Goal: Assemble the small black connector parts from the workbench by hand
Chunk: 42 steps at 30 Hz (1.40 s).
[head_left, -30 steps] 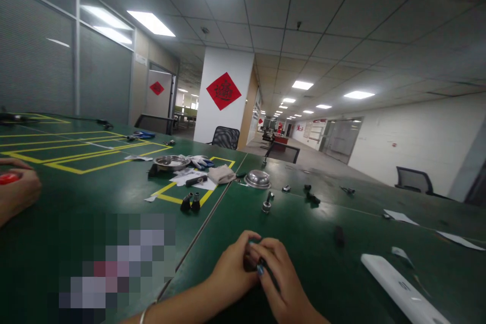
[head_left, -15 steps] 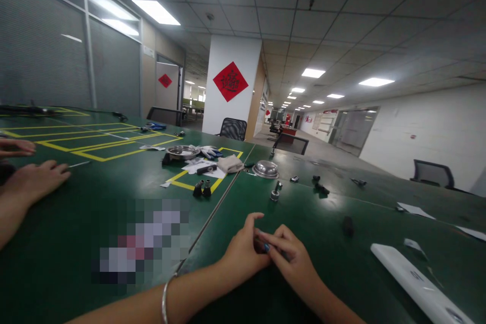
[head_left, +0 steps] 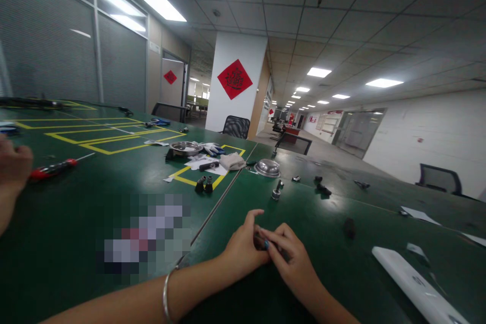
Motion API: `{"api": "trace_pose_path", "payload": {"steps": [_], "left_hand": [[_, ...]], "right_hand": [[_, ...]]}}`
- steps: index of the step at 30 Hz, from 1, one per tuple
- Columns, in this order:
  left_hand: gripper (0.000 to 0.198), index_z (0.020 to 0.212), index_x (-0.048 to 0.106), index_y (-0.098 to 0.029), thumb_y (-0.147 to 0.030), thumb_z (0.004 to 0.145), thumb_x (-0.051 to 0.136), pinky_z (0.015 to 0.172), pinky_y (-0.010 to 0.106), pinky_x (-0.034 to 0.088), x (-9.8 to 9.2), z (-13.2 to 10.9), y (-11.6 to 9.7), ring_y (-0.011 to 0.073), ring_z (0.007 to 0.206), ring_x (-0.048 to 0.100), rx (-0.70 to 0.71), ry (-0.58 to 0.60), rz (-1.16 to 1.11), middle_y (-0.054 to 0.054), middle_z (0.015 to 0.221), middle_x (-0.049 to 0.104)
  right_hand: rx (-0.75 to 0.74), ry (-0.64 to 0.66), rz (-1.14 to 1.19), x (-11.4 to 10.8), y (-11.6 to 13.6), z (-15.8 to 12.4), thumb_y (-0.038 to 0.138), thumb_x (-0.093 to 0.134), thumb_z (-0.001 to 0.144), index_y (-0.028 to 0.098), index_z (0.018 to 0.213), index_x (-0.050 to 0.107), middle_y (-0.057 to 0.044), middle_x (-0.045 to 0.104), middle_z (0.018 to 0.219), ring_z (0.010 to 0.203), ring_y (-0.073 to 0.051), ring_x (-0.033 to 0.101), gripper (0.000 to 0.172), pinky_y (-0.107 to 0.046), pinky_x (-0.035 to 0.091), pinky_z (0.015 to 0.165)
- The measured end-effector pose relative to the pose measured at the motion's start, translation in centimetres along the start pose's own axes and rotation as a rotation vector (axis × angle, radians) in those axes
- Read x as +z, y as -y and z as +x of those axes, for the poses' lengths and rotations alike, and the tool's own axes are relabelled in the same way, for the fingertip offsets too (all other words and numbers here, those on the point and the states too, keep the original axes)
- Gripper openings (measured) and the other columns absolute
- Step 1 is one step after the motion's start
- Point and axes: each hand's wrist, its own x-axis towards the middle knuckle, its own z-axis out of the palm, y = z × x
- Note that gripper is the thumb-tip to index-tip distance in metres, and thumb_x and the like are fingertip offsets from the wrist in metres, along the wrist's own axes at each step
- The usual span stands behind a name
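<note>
My left hand point(head_left: 245, 240) and my right hand point(head_left: 290, 250) meet above the green table point(head_left: 228, 304), fingertips touching. The left fingers curl inward, with one finger raised and bent at the top. The right hand's thumb and fingers close in a pinch against the left hand. A small blue spot shows at the right fingertips; whether it is a nail or part of a held thing I cannot tell. Whatever lies between the hands is hidden by the fingers. Beyond them a small metal part with a stem point(head_left: 276, 192) stands upright on the table.
A co-worker's hand point(head_left: 13, 172) is at the left edge beside a red-and-black screwdriver point(head_left: 55, 168). Farther back lie a metal bowl point(head_left: 186, 148), a beige cloth point(head_left: 232, 161), a domed metal dish point(head_left: 268, 167) and black fittings point(head_left: 204, 185). A long white object point(head_left: 417, 283) lies right.
The co-worker's hands have drawn away leftward, uncovering the red-and-black screwdriver. My view has shifted slightly. My own hands stay together in nearly the same pose.
</note>
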Motion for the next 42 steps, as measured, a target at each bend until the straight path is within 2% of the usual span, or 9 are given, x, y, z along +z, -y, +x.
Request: {"api": "trace_pose_path", "payload": {"steps": [5, 14, 24, 34, 39, 42], "left_hand": [[0.073, 0.122, 0.029, -0.021, -0.014, 0.061, 0.068, 0.068, 0.026, 0.047, 0.0, 0.0, 0.0, 0.0152, 0.074, 0.061, 0.012, 0.015, -0.024, -0.002, 0.082, 0.060], [0.069, 0.119, 0.033, -0.020, -0.013, 0.059, 0.065, 0.065, 0.026, 0.046, -0.2, -0.2, -1.0, 0.0159, 0.072, 0.060, -0.015, 0.021, 0.017, -0.001, 0.083, 0.058], [0.066, 0.117, 0.035, -0.018, -0.014, 0.059, 0.067, 0.066, 0.027, 0.046, -0.2, 0.0, -0.7, 0.0148, 0.071, 0.059, 0.001, 0.023, -0.020, -0.001, 0.081, 0.058], [0.066, 0.117, 0.035, -0.020, -0.009, 0.059, 0.065, 0.067, 0.025, 0.046, -0.1, 0.1, -0.5, 0.0150, 0.074, 0.061, 0.010, 0.025, -0.061, -0.001, 0.084, 0.061], [0.067, 0.118, 0.036, -0.020, -0.010, 0.059, 0.065, 0.059, 0.023, 0.043, -0.2, 0.0, -0.6, 0.0134, 0.067, 0.058, 0.021, 0.018, -0.020, -0.003, 0.077, 0.058], [0.068, 0.119, 0.035, -0.019, -0.011, 0.059, 0.066, 0.061, 0.024, 0.044, -0.2, 0.0, -0.7, 0.0138, 0.068, 0.058, 0.017, 0.026, -0.040, -0.002, 0.079, 0.058]], "right_hand": [[-0.056, 0.064, 0.092, -0.4, 0.4, 0.1, 0.014, 0.043, 0.086, 0.026, 0.120, 0.057, -0.005, 0.053, 0.092, 0.084, -0.016, 0.054, 0.038, -0.028, 0.045, 0.074], [-0.022, -0.017, 0.023, 0.0, 0.4, 0.0, 0.013, 0.047, 0.084, 0.024, 0.111, 0.064, -0.002, 0.051, 0.077, 0.071, -0.015, 0.052, 0.034, -0.025, 0.044, 0.061], [-0.074, 0.003, 0.076, -0.2, 0.8, 0.1, 0.011, 0.045, 0.085, 0.025, 0.117, 0.059, -0.004, 0.054, 0.085, 0.079, -0.016, 0.054, 0.038, -0.027, 0.046, 0.070], [0.006, -0.014, -0.014, -0.1, 0.4, 0.1, 0.013, 0.049, 0.084, 0.023, 0.106, 0.064, -0.003, 0.051, 0.082, 0.076, -0.016, 0.053, 0.028, -0.026, 0.044, 0.066], [-0.053, 0.002, -0.015, -0.1, 0.4, 0.1, 0.011, 0.046, 0.085, 0.027, 0.111, 0.063, -0.003, 0.052, 0.083, 0.076, -0.015, 0.054, 0.035, -0.026, 0.044, 0.067], [-0.065, 0.012, 0.014, -0.2, 0.6, 0.2, 0.009, 0.044, 0.085, 0.027, 0.115, 0.061, -0.003, 0.053, 0.084, 0.077, -0.015, 0.054, 0.038, -0.027, 0.045, 0.067]]}}
